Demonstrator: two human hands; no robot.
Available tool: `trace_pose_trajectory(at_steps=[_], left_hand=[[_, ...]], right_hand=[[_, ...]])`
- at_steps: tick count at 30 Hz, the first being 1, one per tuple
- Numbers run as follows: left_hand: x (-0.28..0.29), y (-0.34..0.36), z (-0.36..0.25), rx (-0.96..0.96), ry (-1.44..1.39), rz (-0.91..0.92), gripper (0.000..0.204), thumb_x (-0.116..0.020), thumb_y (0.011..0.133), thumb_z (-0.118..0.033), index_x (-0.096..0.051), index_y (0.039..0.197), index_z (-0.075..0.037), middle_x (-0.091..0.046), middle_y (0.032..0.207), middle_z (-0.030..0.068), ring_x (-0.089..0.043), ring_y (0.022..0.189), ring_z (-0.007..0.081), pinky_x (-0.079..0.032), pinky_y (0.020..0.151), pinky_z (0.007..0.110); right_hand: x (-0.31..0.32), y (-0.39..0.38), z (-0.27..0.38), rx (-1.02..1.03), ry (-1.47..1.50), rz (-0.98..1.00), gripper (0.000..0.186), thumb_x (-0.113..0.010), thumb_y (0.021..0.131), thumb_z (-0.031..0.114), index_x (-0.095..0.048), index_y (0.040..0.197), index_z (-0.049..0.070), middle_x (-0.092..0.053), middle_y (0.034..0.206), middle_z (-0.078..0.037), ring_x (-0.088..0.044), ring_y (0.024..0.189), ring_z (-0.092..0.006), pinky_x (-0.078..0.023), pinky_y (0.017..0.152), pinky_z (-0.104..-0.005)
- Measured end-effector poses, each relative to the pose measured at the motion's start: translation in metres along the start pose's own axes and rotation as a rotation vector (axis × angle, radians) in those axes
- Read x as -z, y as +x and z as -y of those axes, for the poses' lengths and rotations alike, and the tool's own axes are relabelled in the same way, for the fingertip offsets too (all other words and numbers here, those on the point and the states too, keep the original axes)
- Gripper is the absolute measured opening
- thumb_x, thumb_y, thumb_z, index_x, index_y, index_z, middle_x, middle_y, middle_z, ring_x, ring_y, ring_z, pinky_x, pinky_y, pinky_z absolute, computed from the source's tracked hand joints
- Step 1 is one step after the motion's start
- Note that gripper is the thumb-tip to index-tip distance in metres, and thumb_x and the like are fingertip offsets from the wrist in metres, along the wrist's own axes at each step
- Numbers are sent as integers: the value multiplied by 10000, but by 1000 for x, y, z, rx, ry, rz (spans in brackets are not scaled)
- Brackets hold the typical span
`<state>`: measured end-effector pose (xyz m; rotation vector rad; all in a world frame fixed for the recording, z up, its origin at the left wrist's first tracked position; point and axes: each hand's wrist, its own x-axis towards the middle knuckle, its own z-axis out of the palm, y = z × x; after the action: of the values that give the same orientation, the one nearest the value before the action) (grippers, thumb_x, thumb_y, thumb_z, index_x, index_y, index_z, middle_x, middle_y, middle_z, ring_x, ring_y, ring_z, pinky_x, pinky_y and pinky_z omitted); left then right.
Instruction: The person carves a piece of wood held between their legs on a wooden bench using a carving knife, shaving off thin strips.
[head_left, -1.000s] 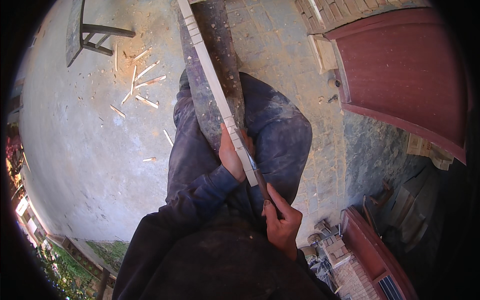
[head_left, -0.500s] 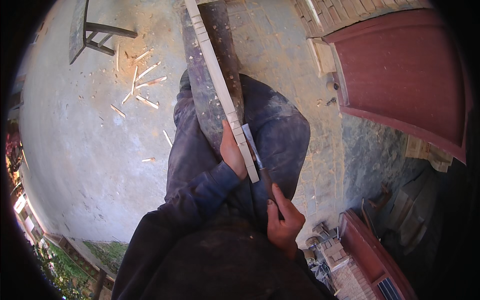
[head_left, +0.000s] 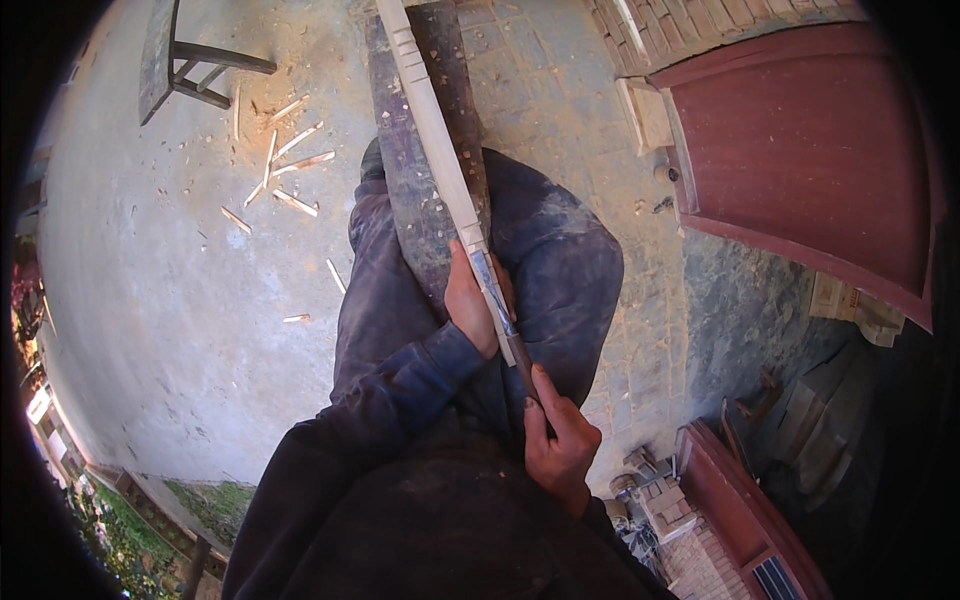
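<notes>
A long pale wooden strip (head_left: 437, 134) with several cut lines across it lies along a worn bench (head_left: 408, 165) between my legs. My left hand (head_left: 473, 302) is wrapped round the strip near its close end, thumb along the left side, fingertips showing at the right. In my right hand (head_left: 563, 444) is a chisel (head_left: 525, 365), held by its dark handle. Its metal blade lies along the top of the strip, pointing away from me, beside the left thumb. Whether the edge bites into the wood, I cannot tell.
Wood offcuts (head_left: 292, 165) and chips are scattered on the concrete floor at the left, near a dark wooden stool (head_left: 190, 75). A large red panel (head_left: 800, 150) stands at the right. Lower right are a red box (head_left: 735, 505) and small wood blocks (head_left: 668, 503).
My right hand has shifted slightly left, bringing the chisel blade from beside the strip onto its top. The left fingertips now show at the strip's right side.
</notes>
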<state>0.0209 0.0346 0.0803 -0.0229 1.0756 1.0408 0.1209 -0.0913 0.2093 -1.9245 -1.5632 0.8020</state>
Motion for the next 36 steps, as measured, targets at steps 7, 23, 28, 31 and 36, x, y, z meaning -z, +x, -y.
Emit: trace_pose_trajectory(at_steps=[7,23,28,31,36], left_hand=[[-2,-2,-3,16,3,-22,730,-212,1125,-623,-478,670,-117,-392,497,63,-388,379,218,-371,364,341],[-2,-1,-1,-11,55,-45,732,-199,1130,-615,-479,681,-108,-410,493,68,-385,368,212,-371,358,329],[0,-2,-1,-26,94,-29,730,-178,1136,-602,-469,689,-104,-417,498,71,-384,363,210,-367,359,323],[0,2,-1,4,78,-50,728,-172,1137,-599,-464,688,-106,-424,501,71,-387,363,208,-365,359,322],[-7,7,-10,-45,102,-47,724,-182,1137,-597,-483,696,-108,-429,502,72,-401,364,211,-367,359,324]], right_hand=[[1,-1,0,10,-13,-8,511,-747,895,-22,-698,1394,74,-588,695,-110,-603,555,-263,-450,509,-403],[6,6,17,-30,-106,21,515,-760,882,-5,-708,1387,84,-586,683,-94,-601,541,-265,-459,494,-404],[1,9,20,-31,-107,18,512,-766,874,-5,-712,1377,76,-564,663,-88,-589,527,-256,-446,482,-402],[-5,17,22,-40,-116,24,513,-766,874,-6,-710,1378,71,-558,660,-87,-586,527,-254,-444,482,-402],[-6,26,29,-101,-108,64,457,-725,872,-75,-725,1323,0,-618,716,-143,-602,564,-259,-481,544,-368]])
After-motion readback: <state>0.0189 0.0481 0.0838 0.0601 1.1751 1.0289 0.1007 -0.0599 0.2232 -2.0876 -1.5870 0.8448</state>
